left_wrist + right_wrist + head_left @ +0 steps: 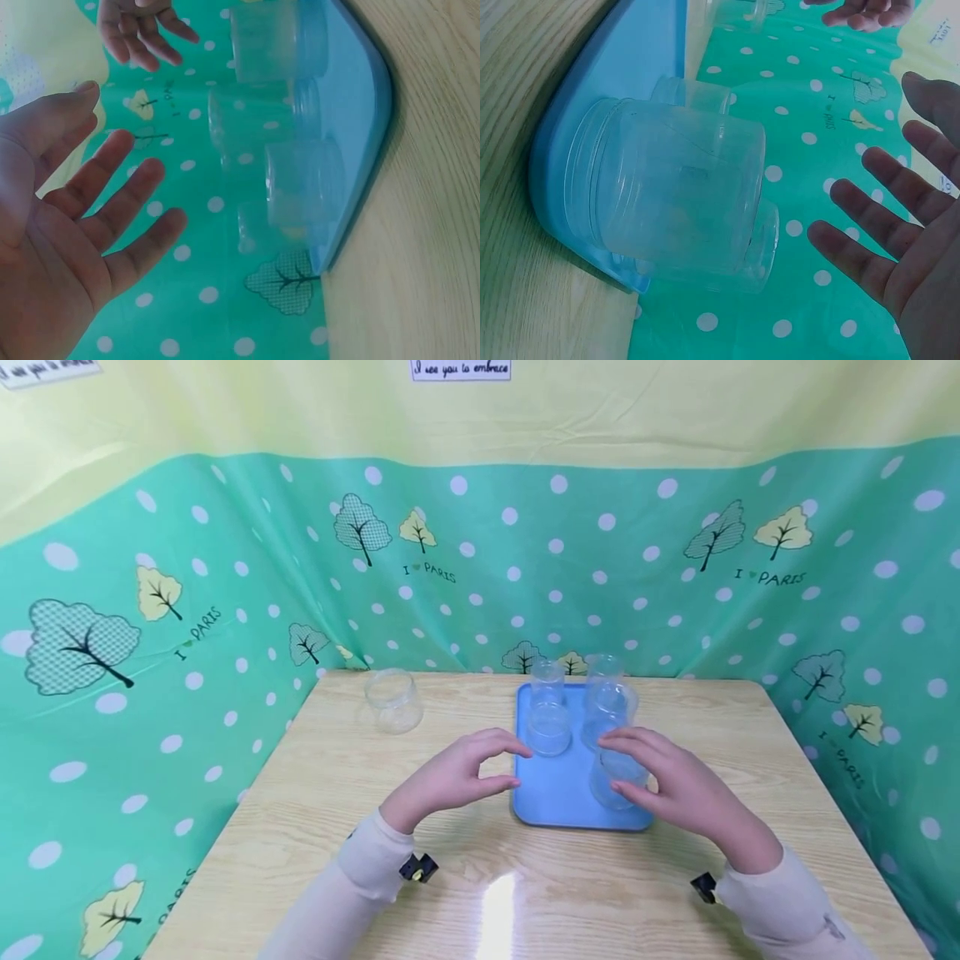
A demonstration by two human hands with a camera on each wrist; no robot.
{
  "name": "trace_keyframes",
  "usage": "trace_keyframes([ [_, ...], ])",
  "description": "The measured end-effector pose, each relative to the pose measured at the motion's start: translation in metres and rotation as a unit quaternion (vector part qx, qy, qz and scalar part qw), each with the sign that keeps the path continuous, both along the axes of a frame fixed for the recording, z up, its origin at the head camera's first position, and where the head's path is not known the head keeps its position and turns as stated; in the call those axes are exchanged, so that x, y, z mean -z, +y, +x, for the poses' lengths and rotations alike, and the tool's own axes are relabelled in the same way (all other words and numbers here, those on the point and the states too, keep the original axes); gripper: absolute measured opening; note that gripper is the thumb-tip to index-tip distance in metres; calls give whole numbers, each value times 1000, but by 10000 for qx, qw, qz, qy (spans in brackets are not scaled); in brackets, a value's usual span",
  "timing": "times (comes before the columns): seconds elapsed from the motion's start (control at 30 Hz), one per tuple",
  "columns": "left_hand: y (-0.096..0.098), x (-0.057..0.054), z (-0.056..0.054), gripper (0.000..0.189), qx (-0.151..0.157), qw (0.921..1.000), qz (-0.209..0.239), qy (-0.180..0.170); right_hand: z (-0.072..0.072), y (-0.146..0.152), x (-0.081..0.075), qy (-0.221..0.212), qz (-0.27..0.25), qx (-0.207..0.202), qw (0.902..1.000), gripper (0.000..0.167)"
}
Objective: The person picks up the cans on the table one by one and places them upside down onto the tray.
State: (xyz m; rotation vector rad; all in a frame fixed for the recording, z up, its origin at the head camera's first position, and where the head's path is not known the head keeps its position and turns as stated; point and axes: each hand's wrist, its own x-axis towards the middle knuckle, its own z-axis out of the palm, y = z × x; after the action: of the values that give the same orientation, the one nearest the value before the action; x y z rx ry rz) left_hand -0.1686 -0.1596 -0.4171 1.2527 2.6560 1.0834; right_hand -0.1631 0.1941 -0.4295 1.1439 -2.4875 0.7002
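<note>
A blue tray point(551, 793) bears several clear jars, among them a front-right jar point(617, 781), a middle-left jar point(549, 735) and a back-left jar point(547, 677). My left hand point(468, 768) hovers by the tray's left edge, its fingers loosely bent and holding nothing. Above the front-right jar is my right hand point(671, 781). In the right wrist view its fingers point(870, 262) stay apart from the large clear jar point(679, 187). Likewise, in the left wrist view, a gap separates the left fingers point(146, 247) from the clear jars point(296, 180).
One more clear jar point(394, 702) stands off the tray, toward the back left of the wooden table point(315, 827). A green dotted curtain point(480, 585) borders the table's back and sides.
</note>
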Motion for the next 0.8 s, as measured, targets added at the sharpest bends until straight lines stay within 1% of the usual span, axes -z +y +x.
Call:
trace_keyframes([
  [0.07,-3,0,0,39,-56,10000,-6,-10,0,0,0,-14,-18,-7,10000,64],
  [0.2,-10,1,-1,39,-66,9999,-21,-77,1,-1,2,-47,-29,10,10000,62],
  [0.37,-18,-4,-4,38,-94,9999,-108,-47,2,0,4,-42,-2,-10,10000,63],
  [0.5,-22,-12,-7,38,-206,9991,-369,30,3,2,2,-122,36,11,9999,63],
  [0.63,-30,-16,-12,38,-393,9968,-690,92,4,3,1,-116,61,-2,9999,61],
  [0.73,-37,-21,-13,38,-559,9939,-948,17,3,3,1,-66,53,-28,10000,61],
  [0.8,-41,-27,-13,38,-631,9918,-1109,-24,3,4,1,-62,30,-47,10000,61],
])
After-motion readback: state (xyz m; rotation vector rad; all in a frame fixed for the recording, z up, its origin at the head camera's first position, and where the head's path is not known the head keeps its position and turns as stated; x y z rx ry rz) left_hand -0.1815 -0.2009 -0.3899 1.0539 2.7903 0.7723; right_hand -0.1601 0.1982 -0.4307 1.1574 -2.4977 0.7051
